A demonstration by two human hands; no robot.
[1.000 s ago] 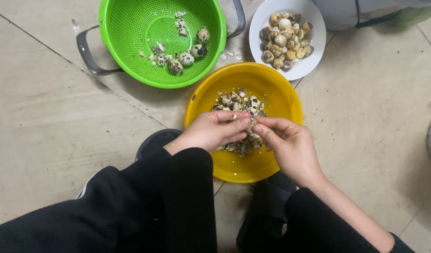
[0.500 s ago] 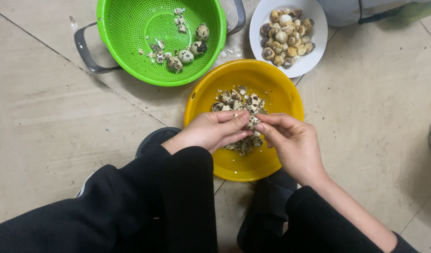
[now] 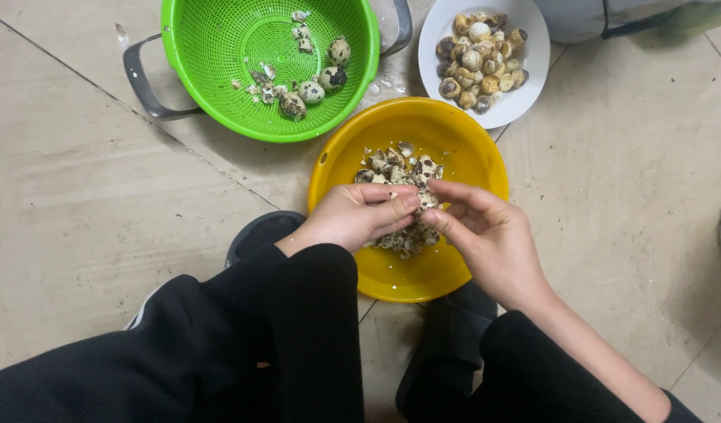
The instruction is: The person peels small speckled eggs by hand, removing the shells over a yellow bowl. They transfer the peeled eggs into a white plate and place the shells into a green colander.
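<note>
My left hand (image 3: pixel 356 217) and my right hand (image 3: pixel 486 235) meet over a yellow bowl (image 3: pixel 454 149) on the floor. Between their fingertips they pinch a small speckled quail egg (image 3: pixel 425 200), mostly hidden by the fingers. A heap of speckled shell pieces (image 3: pixel 396 168) lies in the yellow bowl beneath them. Beyond it, a green colander (image 3: pixel 211 47) holds a few speckled eggs (image 3: pixel 321 78) and shell bits. A white plate (image 3: pixel 533 47) at the top right carries several peeled eggs (image 3: pixel 480 59).
The green colander sits inside a pot with grey handles (image 3: pixel 141 82). My dark-sleeved arms and knees fill the bottom of the view, over dark slippers (image 3: pixel 259 231). Beige floor tiles (image 3: pixel 78 172) lie all around. A grey container (image 3: pixel 588 19) stands at the top right.
My fingertips have shifted slightly on the egg over the yellow bowl. The view has drifted a little, so the bowls sit slightly lower and further left.
</note>
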